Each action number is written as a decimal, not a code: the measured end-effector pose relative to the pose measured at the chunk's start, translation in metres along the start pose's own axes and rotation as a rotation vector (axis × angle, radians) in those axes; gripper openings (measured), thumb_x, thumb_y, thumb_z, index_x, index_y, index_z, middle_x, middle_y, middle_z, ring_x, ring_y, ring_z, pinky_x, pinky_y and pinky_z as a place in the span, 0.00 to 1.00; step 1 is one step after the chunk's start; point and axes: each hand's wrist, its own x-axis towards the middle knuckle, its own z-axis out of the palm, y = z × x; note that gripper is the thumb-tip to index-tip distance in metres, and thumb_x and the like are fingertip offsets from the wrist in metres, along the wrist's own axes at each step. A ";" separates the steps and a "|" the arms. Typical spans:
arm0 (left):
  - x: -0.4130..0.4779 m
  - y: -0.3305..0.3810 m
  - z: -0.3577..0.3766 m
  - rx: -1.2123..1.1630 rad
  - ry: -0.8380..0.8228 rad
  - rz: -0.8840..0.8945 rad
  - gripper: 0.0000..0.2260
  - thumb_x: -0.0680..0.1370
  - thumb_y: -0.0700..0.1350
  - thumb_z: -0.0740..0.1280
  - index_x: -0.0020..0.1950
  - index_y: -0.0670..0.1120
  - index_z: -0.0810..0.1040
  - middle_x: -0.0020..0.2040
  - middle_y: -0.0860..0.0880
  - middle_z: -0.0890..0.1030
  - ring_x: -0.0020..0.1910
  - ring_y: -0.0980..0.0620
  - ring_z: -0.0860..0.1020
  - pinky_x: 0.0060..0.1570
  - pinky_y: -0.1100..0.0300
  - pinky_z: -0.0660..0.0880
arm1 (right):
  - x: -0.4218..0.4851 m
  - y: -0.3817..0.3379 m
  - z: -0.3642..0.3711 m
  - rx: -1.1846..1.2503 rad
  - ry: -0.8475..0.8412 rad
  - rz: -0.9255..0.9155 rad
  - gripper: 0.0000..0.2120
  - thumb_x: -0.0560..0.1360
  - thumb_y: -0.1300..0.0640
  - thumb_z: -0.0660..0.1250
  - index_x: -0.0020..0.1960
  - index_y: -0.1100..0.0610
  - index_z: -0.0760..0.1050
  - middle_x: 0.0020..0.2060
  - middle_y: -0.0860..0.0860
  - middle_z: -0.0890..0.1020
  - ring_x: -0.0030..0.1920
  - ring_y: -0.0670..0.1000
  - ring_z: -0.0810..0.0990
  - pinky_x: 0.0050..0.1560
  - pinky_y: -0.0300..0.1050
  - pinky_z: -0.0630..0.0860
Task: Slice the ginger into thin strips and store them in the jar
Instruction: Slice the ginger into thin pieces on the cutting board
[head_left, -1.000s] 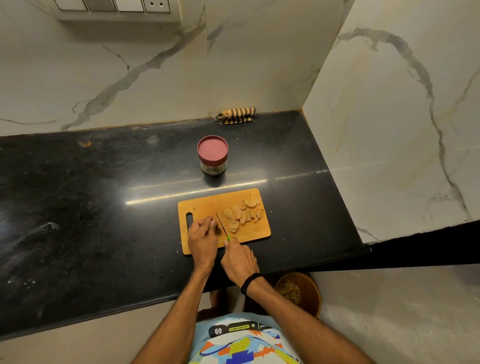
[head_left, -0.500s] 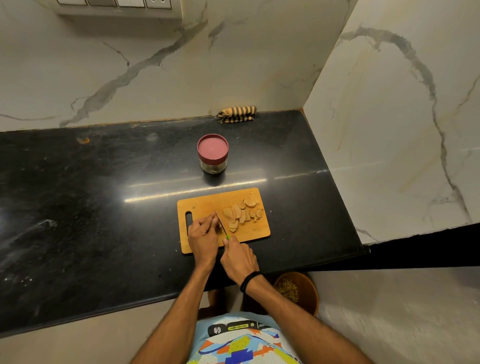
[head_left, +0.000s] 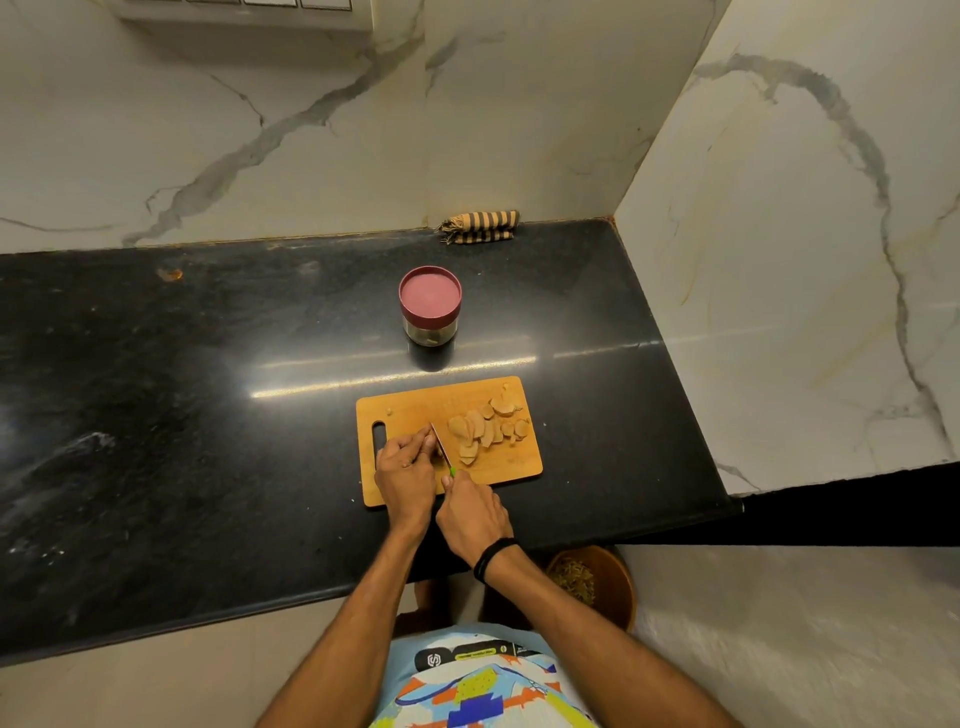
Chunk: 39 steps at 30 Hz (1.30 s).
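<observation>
A home kitchen is shown. A polished black stone table (head_left: 208, 415) is set into a corner of marble-veined wall panels (head_left: 519, 130), with a switch plate (head_left: 249, 10) mounted above. A wooden cutting board (head_left: 415, 405) carrying sliced ginger (head_left: 483, 428) is laid on the table. A red-lidded jar (head_left: 430, 306) is stood behind it. A folded striped cloth (head_left: 480, 227) is tucked against the wall, and a brown tub (head_left: 615, 582) of scraps is placed on the floor (head_left: 779, 649).

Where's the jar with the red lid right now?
In the head view, near the middle, the jar stands lid-on on the black counter, just beyond the cutting board, nearer than the striped cloth.
</observation>
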 end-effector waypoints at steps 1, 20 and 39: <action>0.000 0.002 0.000 0.001 0.003 -0.002 0.10 0.78 0.41 0.72 0.58 0.44 0.84 0.45 0.60 0.79 0.51 0.48 0.79 0.48 0.55 0.80 | 0.000 0.000 0.001 -0.006 0.000 0.002 0.16 0.84 0.49 0.49 0.60 0.57 0.70 0.54 0.60 0.80 0.54 0.62 0.78 0.48 0.53 0.73; 0.002 0.009 0.000 -0.008 -0.050 -0.065 0.09 0.78 0.39 0.71 0.58 0.44 0.84 0.49 0.49 0.83 0.49 0.55 0.80 0.46 0.71 0.76 | 0.019 -0.005 0.004 -0.037 -0.005 -0.010 0.15 0.84 0.50 0.49 0.60 0.58 0.68 0.53 0.60 0.80 0.54 0.62 0.79 0.49 0.54 0.72; -0.001 0.009 0.002 -0.021 -0.020 -0.032 0.10 0.76 0.39 0.74 0.56 0.46 0.84 0.45 0.59 0.81 0.52 0.50 0.80 0.48 0.65 0.76 | 0.025 0.001 0.009 -0.122 0.054 -0.012 0.12 0.84 0.53 0.50 0.60 0.58 0.67 0.52 0.59 0.81 0.53 0.62 0.80 0.50 0.55 0.74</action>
